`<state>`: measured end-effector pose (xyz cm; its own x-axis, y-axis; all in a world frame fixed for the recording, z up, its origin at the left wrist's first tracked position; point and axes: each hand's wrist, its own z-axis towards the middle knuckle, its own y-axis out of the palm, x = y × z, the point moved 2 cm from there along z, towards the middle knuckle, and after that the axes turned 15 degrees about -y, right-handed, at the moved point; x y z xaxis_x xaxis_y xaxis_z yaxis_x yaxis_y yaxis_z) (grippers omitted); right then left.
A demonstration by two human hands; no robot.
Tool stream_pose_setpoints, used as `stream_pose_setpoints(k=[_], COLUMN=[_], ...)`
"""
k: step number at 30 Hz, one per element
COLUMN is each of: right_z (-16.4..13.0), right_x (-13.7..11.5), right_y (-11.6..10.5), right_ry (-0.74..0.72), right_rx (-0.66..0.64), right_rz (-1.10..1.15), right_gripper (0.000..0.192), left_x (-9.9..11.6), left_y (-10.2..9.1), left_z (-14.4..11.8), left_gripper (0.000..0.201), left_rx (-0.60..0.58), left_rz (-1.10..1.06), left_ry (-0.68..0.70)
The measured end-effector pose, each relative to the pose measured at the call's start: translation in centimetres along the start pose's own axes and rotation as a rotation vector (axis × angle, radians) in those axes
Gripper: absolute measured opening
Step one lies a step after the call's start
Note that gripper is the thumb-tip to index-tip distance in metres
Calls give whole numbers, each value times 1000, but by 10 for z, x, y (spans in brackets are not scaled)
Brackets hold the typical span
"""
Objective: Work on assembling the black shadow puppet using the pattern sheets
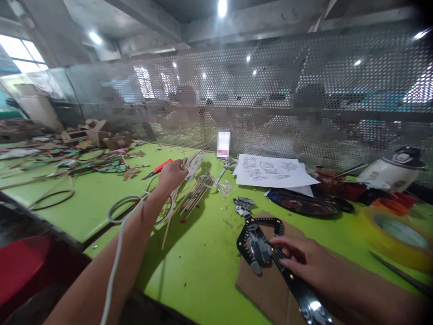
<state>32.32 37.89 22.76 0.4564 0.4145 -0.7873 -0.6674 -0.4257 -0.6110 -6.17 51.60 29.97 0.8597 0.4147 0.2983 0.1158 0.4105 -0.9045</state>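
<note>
My left hand (172, 175) reaches far across the green table (203, 266) and its fingers close on thin wooden sticks (189, 194) lying in a loose bundle. A red-handled cutter (158, 169) lies just left of that hand. My right hand (304, 262) rests flat on a black studded cut-out figure (259, 239), pressing it onto a brown cardboard sheet (267, 289). A white cord (115, 266) runs along my left forearm.
White printed sheets (270, 174) lie at the back, with dark painted pieces (304, 203) beside them. A white pot (392, 171) and yellow tape roll (395, 230) sit at right. Cardboard scraps (94, 135) and wire rings (50, 198) cover the left. A perforated metal screen (270, 90) closes the back.
</note>
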Motion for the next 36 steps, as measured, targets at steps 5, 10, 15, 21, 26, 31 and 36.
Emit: stream_pose_setpoints(k=[5, 10, 15, 21, 26, 31, 36], right_z=[0, -1, -1, -2, -1, 2, 2], right_x=[2, -1, -4, -1, -6, -15, -14], right_y=[0, 0, -1, -1, -3, -6, -5], right_ry=[11, 27, 17, 37, 35, 53, 58], right_rx=[-7, 11, 34, 35, 2, -68, -74], right_rz=[-17, -16, -9, 2, -50, -80, -86], right_gripper=[36, 37, 37, 39, 39, 42, 44], left_x=[6, 11, 15, 7, 0, -1, -2], left_y=[-7, -6, 1, 6, 13, 25, 29], left_z=[-10, -15, -21, -13, -7, -3, -1], left_gripper=[25, 42, 39, 7, 11, 15, 17], left_rx=[126, 152, 73, 49, 46, -119, -164], left_rz=[-57, -93, -23, -280, -655, -1150, -1160], left_ry=[-31, 13, 114, 30, -10, -87, -49])
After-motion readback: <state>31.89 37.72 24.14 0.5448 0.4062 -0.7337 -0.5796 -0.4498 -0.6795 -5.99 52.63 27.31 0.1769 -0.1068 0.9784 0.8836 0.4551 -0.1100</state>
